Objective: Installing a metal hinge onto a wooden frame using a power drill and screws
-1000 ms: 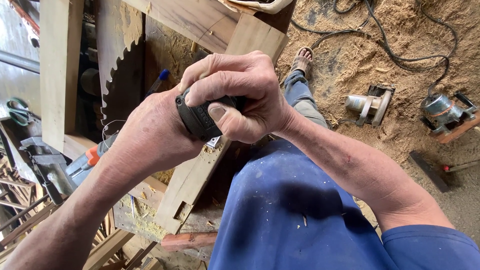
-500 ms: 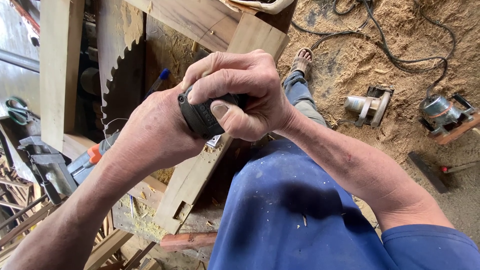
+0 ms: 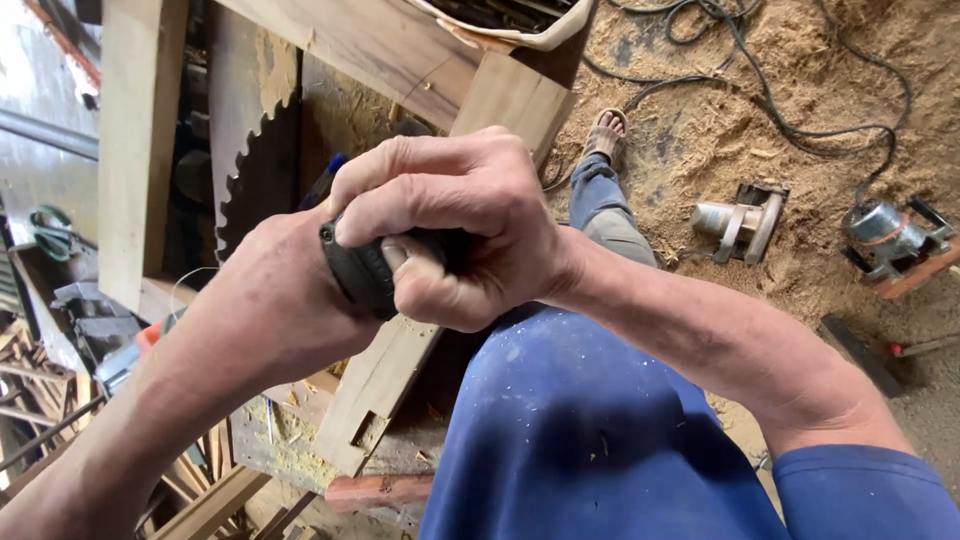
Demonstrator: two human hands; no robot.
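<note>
Hardly anything had shifted since the earlier frame; both hands stayed clamped on the black ribbed knob [image 3: 365, 272] at frame centre. From nine o'clock, the left hand [image 3: 275, 305] gripped it from below, fingers hidden. Toward three o'clock, the right hand [image 3: 455, 225] curled closed over its top, thumb pressed against it. A circular saw blade [image 3: 262, 165] stood at eleven o'clock; a power tool [image 3: 740, 220] lay on sawdust at two o'clock.

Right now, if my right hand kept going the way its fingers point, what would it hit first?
The right hand points left and meets the left hand almost at once; both grip the black ribbed tool body. Beyond it, probably the large circular saw blade.
</note>
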